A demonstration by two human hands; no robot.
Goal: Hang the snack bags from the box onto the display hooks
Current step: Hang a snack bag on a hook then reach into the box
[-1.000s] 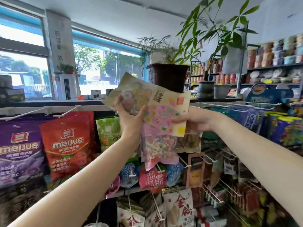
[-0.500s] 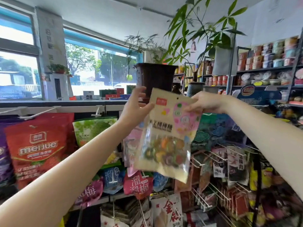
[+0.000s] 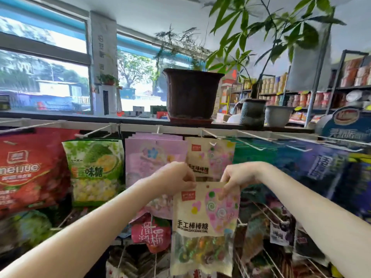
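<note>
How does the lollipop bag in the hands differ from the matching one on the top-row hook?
The held bag is pinched at its top corners by the left hand and right hand; the hung bag dangles from a hook. The held bag sits lower and nearer the camera, fully visible; the hung bag's lower half is hidden behind the hands. Both share the cream front with a pink heart.
</note>
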